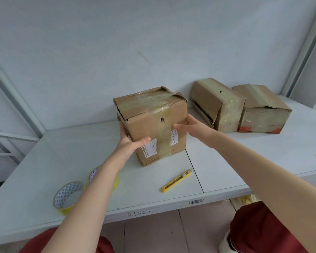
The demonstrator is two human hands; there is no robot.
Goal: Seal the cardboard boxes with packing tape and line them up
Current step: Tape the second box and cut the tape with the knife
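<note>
A worn cardboard box (pixel 153 123) with clear tape over its top and down its front stands at the middle of the white table (pixel 226 170). My left hand (pixel 130 145) grips its left front edge, thumb on the front face by a white label. My right hand (pixel 192 128) holds the right front edge, thumb across the front and fingers on the side. Two taped boxes (pixel 217 105) (pixel 263 110) sit side by side at the back right. Near the front left lie two yellow tape rolls (pixel 67 196) (pixel 94 174), the farther one partly hidden by my left forearm.
A yellow utility knife (pixel 177 180) lies on the table in front of the held box. A white wall runs close behind the boxes. Metal frame posts rise at the far left and far right. My knees in red trousers show below the table edge.
</note>
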